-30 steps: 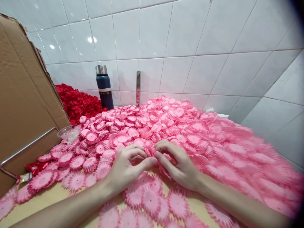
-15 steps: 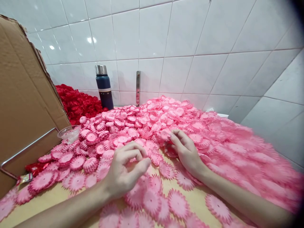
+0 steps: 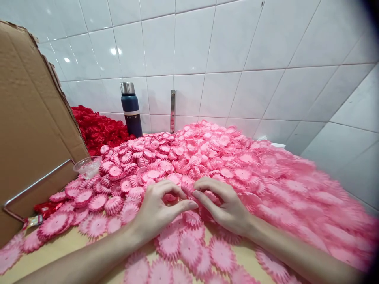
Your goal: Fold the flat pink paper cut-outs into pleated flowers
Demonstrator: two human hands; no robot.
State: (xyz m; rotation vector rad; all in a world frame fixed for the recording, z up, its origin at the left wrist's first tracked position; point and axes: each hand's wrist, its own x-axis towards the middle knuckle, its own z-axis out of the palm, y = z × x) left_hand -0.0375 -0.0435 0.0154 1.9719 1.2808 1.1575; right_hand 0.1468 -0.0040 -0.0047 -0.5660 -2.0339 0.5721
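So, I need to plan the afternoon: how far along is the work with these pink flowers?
Done, by the look of it: flat pink flowers lie singly on the table nearest the person. In hand: the left hand and right hand meet fingertip to fingertip on flowers at the pile's edge. Left: the big pink pile behind them, and a red pile by the flask.

The tan tabletop [image 3: 59,248] carries a broad heap of pink flowers [image 3: 225,157] from centre to right. Far left lie red flowers [image 3: 97,130], beside a dark flask [image 3: 131,110]; a clear cup [image 3: 87,165] and cardboard [image 3: 32,130] stand left.
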